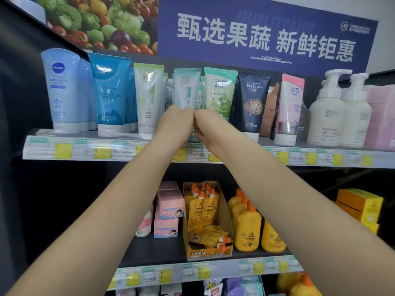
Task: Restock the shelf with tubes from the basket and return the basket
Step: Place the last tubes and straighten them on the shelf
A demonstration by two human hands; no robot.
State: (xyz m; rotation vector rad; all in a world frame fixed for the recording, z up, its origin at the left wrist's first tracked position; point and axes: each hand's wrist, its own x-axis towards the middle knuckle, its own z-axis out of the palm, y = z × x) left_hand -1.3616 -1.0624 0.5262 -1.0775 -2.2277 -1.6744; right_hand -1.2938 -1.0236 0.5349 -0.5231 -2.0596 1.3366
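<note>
Pale teal tube (185,88): upright on the top shelf (320,151), long axis vertical, crimped end up, cap end down and hidden behind the hands. Left hand (175,122) and right hand (208,127) meet in front of its lower half, backs toward the camera; fingers appear curled round the tube, though the grip itself is hidden. Left of the hands: white-and-green tube (149,99), blue Fountain tube (111,95), pale blue Nivea tube (61,88), all cap-down. Right of the hands: green Pure Fountain tube (220,92), dark men's tube (253,103), pink tube (288,107), white pump bottles (327,112). Below the forearms: yellow pouches in a carton (205,208), yellow bottles (248,229), pink boxes (168,205).
</note>
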